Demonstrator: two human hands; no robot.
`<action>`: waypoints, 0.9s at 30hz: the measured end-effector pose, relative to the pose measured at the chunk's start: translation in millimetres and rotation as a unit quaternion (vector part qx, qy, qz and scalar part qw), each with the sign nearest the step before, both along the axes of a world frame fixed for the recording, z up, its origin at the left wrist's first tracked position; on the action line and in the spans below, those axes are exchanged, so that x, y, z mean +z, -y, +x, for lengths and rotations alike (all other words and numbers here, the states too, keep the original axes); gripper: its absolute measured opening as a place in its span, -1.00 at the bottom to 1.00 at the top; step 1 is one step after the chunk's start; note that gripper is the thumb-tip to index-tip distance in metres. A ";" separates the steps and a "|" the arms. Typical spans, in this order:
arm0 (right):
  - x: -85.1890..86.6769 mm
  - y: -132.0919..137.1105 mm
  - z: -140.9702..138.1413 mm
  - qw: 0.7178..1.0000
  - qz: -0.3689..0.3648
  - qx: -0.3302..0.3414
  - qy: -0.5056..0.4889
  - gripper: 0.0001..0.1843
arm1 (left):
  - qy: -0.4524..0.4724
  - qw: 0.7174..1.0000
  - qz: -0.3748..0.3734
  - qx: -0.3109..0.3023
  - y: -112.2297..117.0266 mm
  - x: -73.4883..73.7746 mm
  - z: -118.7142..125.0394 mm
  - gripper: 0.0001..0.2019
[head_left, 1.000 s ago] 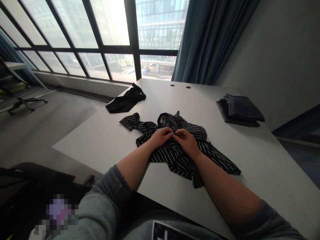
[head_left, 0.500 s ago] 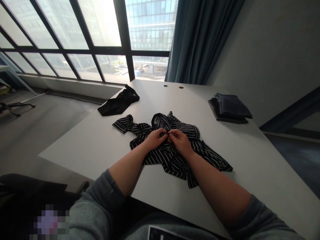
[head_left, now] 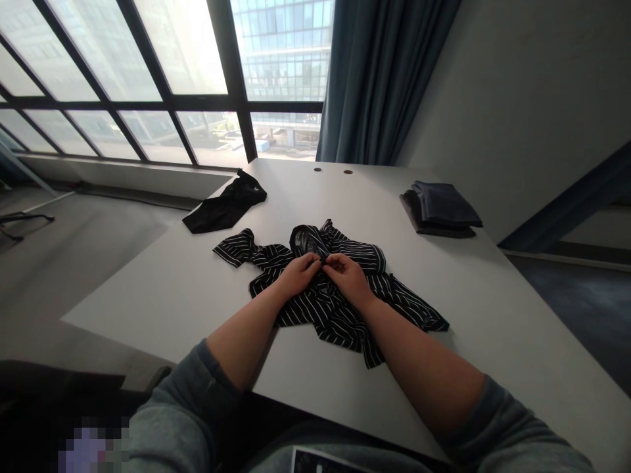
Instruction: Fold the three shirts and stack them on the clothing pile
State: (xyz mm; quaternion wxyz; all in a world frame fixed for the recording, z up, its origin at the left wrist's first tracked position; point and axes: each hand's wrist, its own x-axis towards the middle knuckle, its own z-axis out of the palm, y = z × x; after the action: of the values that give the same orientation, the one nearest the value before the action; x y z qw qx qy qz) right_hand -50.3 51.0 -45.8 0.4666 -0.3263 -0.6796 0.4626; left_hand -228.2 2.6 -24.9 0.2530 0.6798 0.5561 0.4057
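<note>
A black shirt with white stripes [head_left: 340,328] lies crumpled on the white table in front of me, its sleeves spread to both sides. My left hand [head_left: 300,274] pinches the fabric near the collar. Close beside it, my right hand [head_left: 348,276] has its thumb and fingertips closed on the same area of the shirt. The fingertips of both hands nearly meet, and the small detail between them is too dark to make out.
On the white table [head_left: 148,289], a black garment [head_left: 227,203] lies at the far left edge. Folded dark clothes [head_left: 446,205] are stacked at the right. Two round cable holes are near the back edge. A blue curtain [head_left: 374,79] hangs beside the window behind.
The whole view has shifted slightly, so things sit a little further left. Both hands stay at the shirt's collar area, with only small finger movements.
</note>
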 end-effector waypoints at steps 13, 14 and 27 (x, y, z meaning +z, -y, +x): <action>18.3 14.2 0.6 0.980 0.167 -0.058 0.088 -0.93 | 0.051 0.998 -0.026 0.036 -3.3 -2.3 3.5 -0.83; 18.6 14.1 0.7 0.978 0.176 -0.061 0.092 -0.92 | 0.051 0.997 -0.031 0.044 -3.5 -2.0 3.4 -0.82; 11.8 12.2 0.5 0.989 0.120 -0.064 0.055 -0.92 | 0.073 0.996 -0.041 -0.004 -2.3 3.7 -2.8 -0.72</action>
State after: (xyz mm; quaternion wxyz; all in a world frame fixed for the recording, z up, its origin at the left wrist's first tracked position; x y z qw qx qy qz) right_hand -49.7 38.8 -34.0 0.4932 -0.3360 -0.7321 0.3285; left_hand -231.0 4.9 -21.2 0.3223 0.6399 0.5492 0.4302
